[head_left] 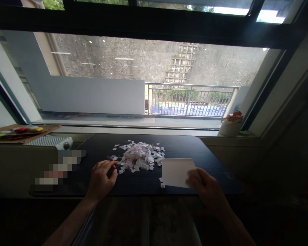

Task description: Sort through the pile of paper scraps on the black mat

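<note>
Right grip [205,182] holding card [175,172], paper scraps [141,156]

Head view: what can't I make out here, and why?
Head view: table beneath the scraps, covered by them.
Head view: far face of the card, turned away.
Head view: mark near the card's corner, too small to tell if a hole.
Head view: right hand, blurred where it grips.
Head view: whatever lies behind the pixelated patch.
Head view: both forearms, cut off by the bottom edge.
</note>
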Tool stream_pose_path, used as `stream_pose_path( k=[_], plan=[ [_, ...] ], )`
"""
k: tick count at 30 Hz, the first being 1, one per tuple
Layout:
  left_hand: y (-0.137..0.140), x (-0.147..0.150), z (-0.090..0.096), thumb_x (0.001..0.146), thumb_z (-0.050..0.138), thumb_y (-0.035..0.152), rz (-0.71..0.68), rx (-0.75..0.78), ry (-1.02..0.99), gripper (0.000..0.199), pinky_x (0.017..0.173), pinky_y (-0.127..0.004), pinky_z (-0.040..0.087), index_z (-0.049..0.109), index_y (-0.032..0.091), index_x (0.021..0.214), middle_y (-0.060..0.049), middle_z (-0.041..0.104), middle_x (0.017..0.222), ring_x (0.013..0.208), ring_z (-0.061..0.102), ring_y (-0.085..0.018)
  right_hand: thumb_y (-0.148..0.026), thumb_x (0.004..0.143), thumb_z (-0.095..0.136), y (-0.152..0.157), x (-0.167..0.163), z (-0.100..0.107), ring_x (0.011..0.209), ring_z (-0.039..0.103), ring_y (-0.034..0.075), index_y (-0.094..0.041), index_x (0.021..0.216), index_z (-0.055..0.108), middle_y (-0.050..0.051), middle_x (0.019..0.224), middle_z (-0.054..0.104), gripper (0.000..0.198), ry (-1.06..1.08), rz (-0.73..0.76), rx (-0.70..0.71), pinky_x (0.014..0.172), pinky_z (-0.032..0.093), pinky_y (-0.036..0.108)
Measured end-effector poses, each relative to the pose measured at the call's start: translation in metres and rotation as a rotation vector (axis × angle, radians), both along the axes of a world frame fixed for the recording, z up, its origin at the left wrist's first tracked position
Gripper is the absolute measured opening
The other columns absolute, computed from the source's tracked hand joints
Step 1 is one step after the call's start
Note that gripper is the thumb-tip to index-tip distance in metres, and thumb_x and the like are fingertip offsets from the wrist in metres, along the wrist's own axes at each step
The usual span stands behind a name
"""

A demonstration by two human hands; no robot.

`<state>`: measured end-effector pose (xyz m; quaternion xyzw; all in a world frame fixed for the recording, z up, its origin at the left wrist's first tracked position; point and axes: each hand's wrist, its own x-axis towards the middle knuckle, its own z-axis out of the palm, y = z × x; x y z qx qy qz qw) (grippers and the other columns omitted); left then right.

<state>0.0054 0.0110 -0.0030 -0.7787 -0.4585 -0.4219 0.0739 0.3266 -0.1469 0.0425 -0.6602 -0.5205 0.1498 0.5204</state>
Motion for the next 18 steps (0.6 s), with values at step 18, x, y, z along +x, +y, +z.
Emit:
stream_pose_path(
  k=[18],
  plan=[
    [0.0, 0.001, -0.001, 0.078, 0.047, 0.029, 0.012, 0.012, -0.008, 0.026, 0.086, -0.04, 0.044, 0.065, 0.021, 0.094, -0.004, 0.068, 0.081, 0.091, 0.06, -0.024, -0.042, 0.073, 0.056, -0.002, 0.018, -0.004, 0.061, 0.058, 0.018, -0.018, 0.077, 0.062, 0.0, 0.064, 0.064, 0.025, 0.143, -0.033, -0.03, 0.055, 0.045, 0.027]
  ],
)
